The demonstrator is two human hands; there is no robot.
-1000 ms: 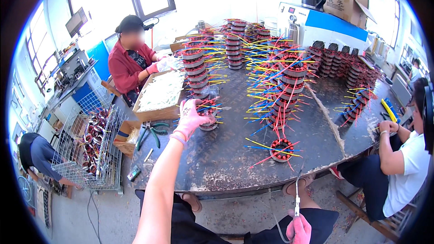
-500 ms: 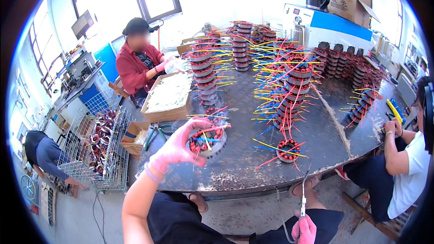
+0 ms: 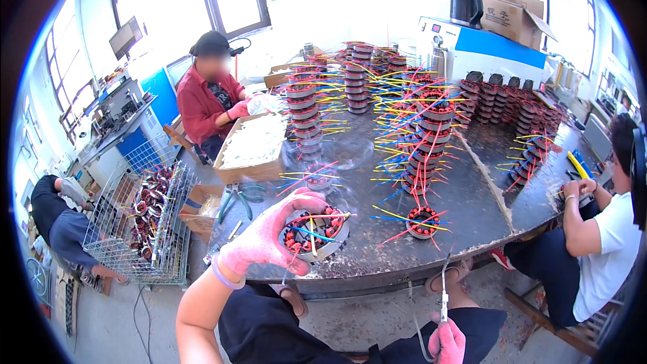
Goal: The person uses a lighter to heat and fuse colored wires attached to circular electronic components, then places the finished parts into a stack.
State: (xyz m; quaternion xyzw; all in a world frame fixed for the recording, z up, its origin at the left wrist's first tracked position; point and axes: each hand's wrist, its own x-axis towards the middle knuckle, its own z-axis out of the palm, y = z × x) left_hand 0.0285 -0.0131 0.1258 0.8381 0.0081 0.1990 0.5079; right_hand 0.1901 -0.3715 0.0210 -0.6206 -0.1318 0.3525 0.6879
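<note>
My left hand [image 3: 269, 232], in a pink glove, grips a motor stator [image 3: 333, 246] by its rim above the table's near edge. This metal ring has red windings, with red, yellow and blue leads across its face. In front of my lap my right hand [image 3: 447, 342], also gloved, is closed around a slim torch-like tool [image 3: 444, 303] with a metal body, a thin upward tip and a tube trailing below. Wisps of smoke hang over the held stator. A single stator [image 3: 424, 223] with spread leads lies on the table [image 3: 364, 256], right of my left hand.
Tall stacks of stators [image 3: 431, 138] stand mid-table, more [image 3: 303, 114] behind my left hand. Green-handled pliers [image 3: 244, 197] and a box of white pieces [image 3: 253, 148] lie left. One person [image 3: 209, 101] sits beyond that box, another [image 3: 603, 243] at right. A wire basket [image 3: 145, 229] stands left.
My left hand and the stator have come slightly lower and nearer, and the ring's face shows more fully. The right hand with its tool has shifted slightly left in view.
</note>
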